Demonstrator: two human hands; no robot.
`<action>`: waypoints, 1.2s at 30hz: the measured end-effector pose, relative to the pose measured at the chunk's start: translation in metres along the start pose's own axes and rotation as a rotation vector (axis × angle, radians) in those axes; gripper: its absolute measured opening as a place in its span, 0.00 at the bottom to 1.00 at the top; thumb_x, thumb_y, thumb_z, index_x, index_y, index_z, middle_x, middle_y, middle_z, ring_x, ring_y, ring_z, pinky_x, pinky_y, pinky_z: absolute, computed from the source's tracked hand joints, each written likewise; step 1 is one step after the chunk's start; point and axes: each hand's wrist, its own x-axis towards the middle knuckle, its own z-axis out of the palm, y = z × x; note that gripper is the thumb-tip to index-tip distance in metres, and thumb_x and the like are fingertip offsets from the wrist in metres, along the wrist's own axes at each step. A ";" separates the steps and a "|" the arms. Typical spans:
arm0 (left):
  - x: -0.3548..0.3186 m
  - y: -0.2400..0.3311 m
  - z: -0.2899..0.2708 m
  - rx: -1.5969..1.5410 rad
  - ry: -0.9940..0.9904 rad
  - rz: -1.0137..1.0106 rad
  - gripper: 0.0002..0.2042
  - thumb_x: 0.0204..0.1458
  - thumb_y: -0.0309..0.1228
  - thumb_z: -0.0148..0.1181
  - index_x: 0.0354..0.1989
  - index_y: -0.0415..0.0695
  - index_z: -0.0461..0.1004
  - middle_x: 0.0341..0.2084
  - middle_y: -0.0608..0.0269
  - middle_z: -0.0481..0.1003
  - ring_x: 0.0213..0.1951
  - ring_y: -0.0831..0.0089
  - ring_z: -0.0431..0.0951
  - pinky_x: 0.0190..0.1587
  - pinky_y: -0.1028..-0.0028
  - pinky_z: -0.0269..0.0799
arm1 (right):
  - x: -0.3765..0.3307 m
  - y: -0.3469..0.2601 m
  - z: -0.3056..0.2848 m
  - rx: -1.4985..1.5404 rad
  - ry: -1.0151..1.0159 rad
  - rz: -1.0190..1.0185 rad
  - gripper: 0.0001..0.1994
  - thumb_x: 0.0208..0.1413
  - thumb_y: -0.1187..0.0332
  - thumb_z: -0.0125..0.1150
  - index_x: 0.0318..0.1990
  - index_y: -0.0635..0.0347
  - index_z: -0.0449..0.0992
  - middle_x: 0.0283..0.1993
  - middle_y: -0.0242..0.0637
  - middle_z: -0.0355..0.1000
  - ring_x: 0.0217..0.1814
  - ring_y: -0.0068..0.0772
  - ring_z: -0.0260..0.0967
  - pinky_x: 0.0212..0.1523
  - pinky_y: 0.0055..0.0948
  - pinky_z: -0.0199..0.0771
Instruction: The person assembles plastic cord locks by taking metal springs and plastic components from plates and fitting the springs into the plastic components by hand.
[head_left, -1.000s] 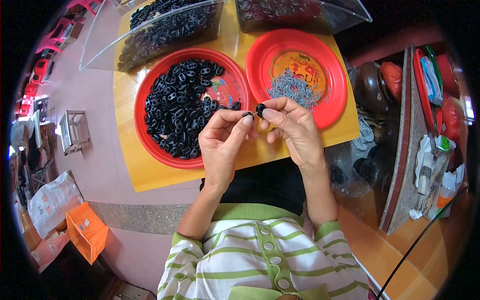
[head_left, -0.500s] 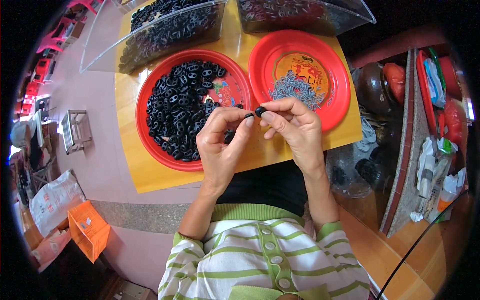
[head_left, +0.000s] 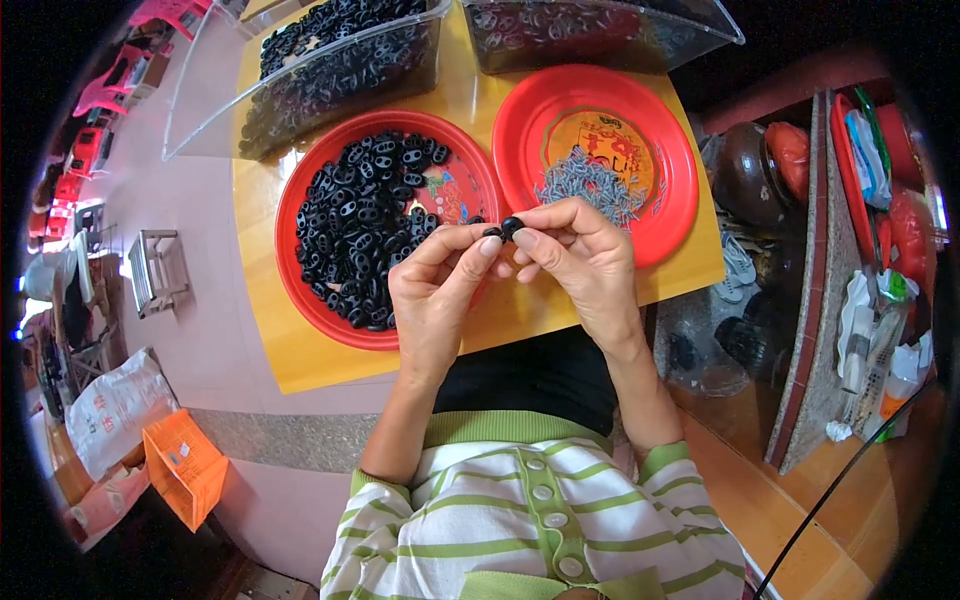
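Your left hand [head_left: 437, 293] pinches a black part [head_left: 492, 232]; your right hand [head_left: 588, 262] grips a rounded black piece [head_left: 512, 225] just beside.

Bright, mostly even over yellow surface [head_left: 300, 360]; glaring in small patch near clear bin [head_left: 215, 100]. Blown out white at far left rim, less so at right rim. Dim around brown jar [head_left: 748, 180], glinting on its glaze; nearly black at upper right. Fairly sharp at left hand [head_left: 435, 285] and right hand [head_left: 590, 260]; too small for detail at pinched black pieces [head_left: 512, 226]. Bowed toward edges, ringed in black.
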 end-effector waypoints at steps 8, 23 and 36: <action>0.001 0.004 -0.003 0.122 0.005 0.079 0.06 0.50 0.21 0.57 0.35 0.33 0.74 0.27 0.61 0.74 0.29 0.79 0.75 0.33 0.83 0.72 | 0.003 0.005 0.001 -0.086 -0.031 -0.079 0.06 0.55 0.75 0.55 0.39 0.66 0.71 0.35 0.36 0.72 0.32 0.18 0.70 0.32 0.16 0.72; -0.001 0.001 -0.004 0.027 -0.015 0.016 0.05 0.50 0.20 0.57 0.34 0.33 0.74 0.28 0.61 0.75 0.29 0.79 0.75 0.34 0.82 0.72 | -0.002 0.001 0.006 -0.095 -0.031 -0.054 0.05 0.55 0.77 0.54 0.38 0.65 0.71 0.34 0.32 0.70 0.31 0.18 0.70 0.31 0.16 0.71; -0.008 -0.006 0.008 -0.563 0.069 -0.116 0.04 0.54 0.27 0.53 0.32 0.40 0.72 0.32 0.65 0.73 0.35 0.80 0.71 0.41 0.79 0.67 | -0.003 -0.006 0.016 -0.708 0.063 -0.492 0.13 0.43 0.77 0.64 0.38 0.61 0.73 0.33 0.34 0.66 0.27 0.24 0.66 0.29 0.21 0.69</action>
